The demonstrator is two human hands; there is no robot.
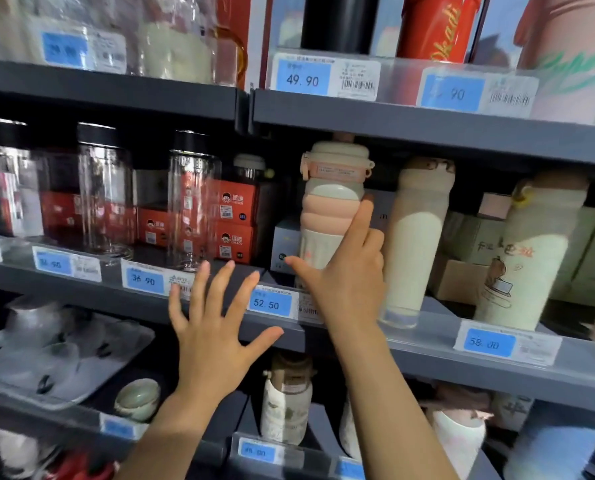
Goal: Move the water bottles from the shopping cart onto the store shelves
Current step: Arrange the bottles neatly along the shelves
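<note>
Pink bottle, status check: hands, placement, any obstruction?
Right hand against the pink bottle, upright on middle shelf. Left hand open, empty. Cream bottle close alongside.

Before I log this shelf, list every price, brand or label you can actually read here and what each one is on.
"49.90": blue price tag, upper shelf rail.
"36.90": blue tag, middle shelf rail, below the clear bottles.
"52.50": blue tag, middle rail, by the right hand.
"58.00": blue tag, middle rail, digits soft.
"…90": tag, upper rail, first digits blurred.
Red flask script, orange box print, barcodes, other tags: unreadable.
</note>
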